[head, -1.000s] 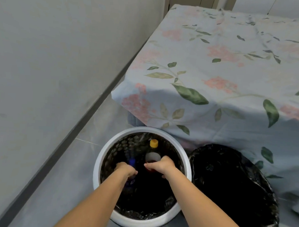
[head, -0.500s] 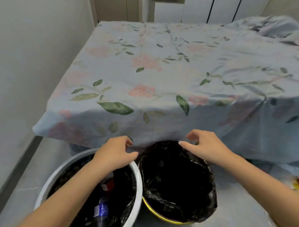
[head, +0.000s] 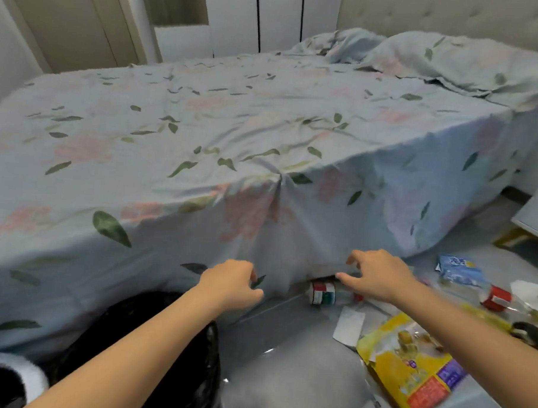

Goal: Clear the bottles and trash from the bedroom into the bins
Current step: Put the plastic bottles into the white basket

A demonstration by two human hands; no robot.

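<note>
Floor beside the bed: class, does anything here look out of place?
Yes. Litter is strewn over the floor: a bottle lying on its side at the bedsheet's hem, a torn-looking yellow snack bag, a blue packet and a white card.

I count two bins at the lower left: one white bin (head: pixel 23 375) and one bin with a black bag (head: pixel 189 370). On the floor I see two bottles: one with a red and green label (head: pixel 327 293) at the edge of the bed, and one with a red label (head: pixel 498 297) further right. There is one yellow snack bag (head: pixel 408 367), one blue packet (head: pixel 460 270) and one white paper piece (head: pixel 348 326). I see two hands, the left hand (head: pixel 232 284) and the right hand (head: pixel 378 276), both empty. There is one bed (head: pixel 203 124).
</note>
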